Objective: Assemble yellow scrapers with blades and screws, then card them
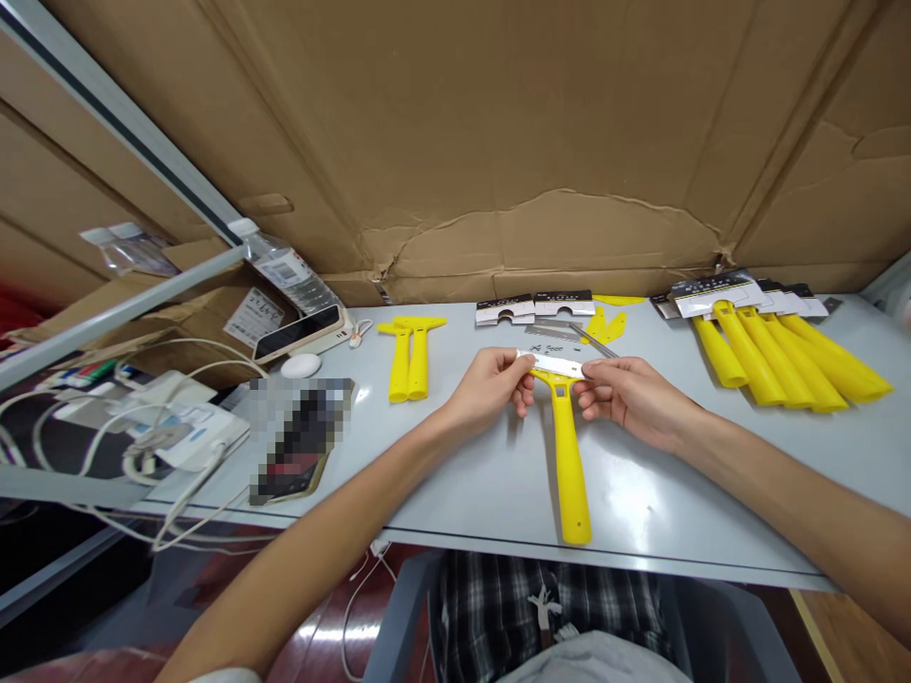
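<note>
A yellow plastic scraper (pixel 569 465) points its handle toward me above the grey table. Across its head lies a shiny metal plate (pixel 555 363). My left hand (pixel 492 384) pinches the plate's left end between thumb and fingers. At the right end, my right hand (pixel 630 396) grips the plate with thumb and forefinger, its other fingers curled below. Just beyond the hands are small dark screws (pixel 547 348), loose metal blades (pixel 562 328) and flat yellow plastic pieces (pixel 604 325).
Two yellow scraper handles (pixel 418 365) lie left of my hands. Several carded scrapers (pixel 775 365) fan out at the right, and folded header cards (pixel 566 304) sit at the back. Phones (pixel 303 441), white cables (pixel 171 417) and a water bottle (pixel 288 270) occupy the left. Cardboard (pixel 541 123) walls the back.
</note>
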`<state>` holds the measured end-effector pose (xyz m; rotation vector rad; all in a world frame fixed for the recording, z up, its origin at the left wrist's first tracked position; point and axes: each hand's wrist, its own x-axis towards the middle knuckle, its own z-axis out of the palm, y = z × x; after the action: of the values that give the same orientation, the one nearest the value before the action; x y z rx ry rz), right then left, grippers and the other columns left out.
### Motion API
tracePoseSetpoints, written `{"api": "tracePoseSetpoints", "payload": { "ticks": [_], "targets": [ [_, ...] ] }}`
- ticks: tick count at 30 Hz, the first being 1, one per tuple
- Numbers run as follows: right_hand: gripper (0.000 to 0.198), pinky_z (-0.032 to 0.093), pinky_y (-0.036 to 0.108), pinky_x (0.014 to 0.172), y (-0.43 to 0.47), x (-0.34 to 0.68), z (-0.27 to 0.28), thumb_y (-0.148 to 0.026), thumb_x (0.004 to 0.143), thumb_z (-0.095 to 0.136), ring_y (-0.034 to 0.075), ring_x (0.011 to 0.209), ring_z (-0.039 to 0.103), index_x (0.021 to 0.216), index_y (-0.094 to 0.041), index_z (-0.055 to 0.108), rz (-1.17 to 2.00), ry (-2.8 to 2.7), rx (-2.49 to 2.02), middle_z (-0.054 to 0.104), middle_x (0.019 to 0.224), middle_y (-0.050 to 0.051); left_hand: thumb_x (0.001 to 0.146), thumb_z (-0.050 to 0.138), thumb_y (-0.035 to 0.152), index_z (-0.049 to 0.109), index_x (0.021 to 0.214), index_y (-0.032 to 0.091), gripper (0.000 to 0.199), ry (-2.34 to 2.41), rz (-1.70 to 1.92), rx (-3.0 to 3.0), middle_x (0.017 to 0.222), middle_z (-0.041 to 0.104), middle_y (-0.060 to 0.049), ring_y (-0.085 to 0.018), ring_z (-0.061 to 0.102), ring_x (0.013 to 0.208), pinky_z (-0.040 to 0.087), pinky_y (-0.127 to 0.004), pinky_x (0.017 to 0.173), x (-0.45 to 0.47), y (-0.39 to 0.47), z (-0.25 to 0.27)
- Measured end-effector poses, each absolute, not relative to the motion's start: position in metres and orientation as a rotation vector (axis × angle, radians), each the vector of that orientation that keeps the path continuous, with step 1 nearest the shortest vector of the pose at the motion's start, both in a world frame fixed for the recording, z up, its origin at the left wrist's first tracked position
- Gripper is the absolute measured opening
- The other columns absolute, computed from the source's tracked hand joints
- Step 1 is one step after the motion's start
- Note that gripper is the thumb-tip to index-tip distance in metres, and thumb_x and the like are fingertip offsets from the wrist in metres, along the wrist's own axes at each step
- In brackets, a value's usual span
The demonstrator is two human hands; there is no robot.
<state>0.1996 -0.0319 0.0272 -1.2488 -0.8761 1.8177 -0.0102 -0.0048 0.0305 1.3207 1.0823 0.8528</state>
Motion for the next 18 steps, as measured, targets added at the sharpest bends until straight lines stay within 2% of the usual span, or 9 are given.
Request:
{"api": "tracePoseSetpoints", "payload": {
  "ticks": [10,18],
  "targets": [
    [0.023,0.058,0.023,0.061,-0.0275,0.2005,0.0267,-0.026,0.102,0.053,0.008,0.064,0.061,0.103,-0.004,0.057,1.74,-0.905,-1.286,0.065,0.091,0.012,0.093,0.072,0.044,0.062,0.069,0.013,0.04,1.071,0.839,1.274,0.056,0.06,-0.001,-0.009,0.055,0.044,0.045,-0.02,0.042,-0.0101,-0.0061,0.028],
    [0.027,0.058,0.023,0.06,-0.0244,0.2031,0.0238,-0.029,0.102,0.053,0.009,0.065,0.063,0.107,-0.003,0.057,1.735,-0.973,-1.294,0.066,0.096,0.014,0.093,0.073,0.03,0.067,0.074,0.01,0.028,1.076,0.828,1.216,0.057,0.063,-0.002,-0.009,0.056,0.046,0.047,-0.021,0.045,-0.0097,-0.0054,0.0269]
  ]
}}
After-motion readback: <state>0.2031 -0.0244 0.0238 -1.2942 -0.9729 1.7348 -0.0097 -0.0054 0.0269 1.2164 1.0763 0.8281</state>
